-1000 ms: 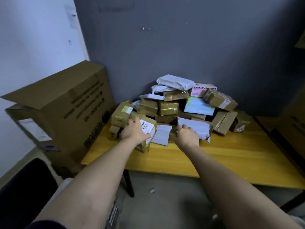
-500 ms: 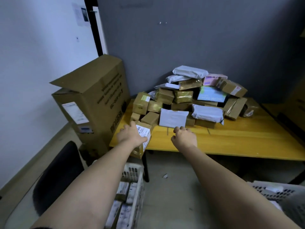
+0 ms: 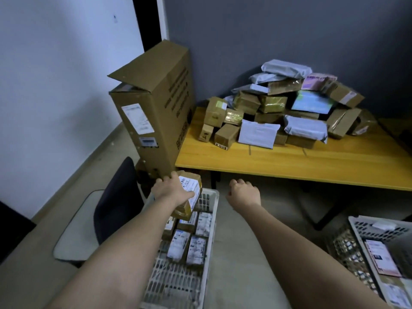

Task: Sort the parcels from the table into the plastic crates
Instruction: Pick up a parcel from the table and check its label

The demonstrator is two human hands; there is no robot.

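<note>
My left hand point(image 3: 170, 190) grips a small brown box parcel point(image 3: 191, 192) with a white label, held just above the far end of a white plastic crate point(image 3: 211, 204) on the floor. Several labelled boxes lie in that crate. My right hand point(image 3: 244, 194) hangs to the right of the crate with fingers loosely curled and nothing in it. A heap of brown boxes and grey mailer bags point(image 3: 283, 112) sits at the back of the yellow table point(image 3: 312, 161). A second white crate point(image 3: 365, 233) with flat parcels stands at the lower right.
A tall open cardboard carton point(image 3: 156, 112) stands left of the table against the wall. A dark chair point(image 3: 118, 204) with a grey seat is left of the near crate. Grey floor lies between the two crates.
My left hand has pulled the labelled box off the table edge and down over the floor crate. My right hand has drawn back from the pile, holding nothing. The view has tilted down and back.
</note>
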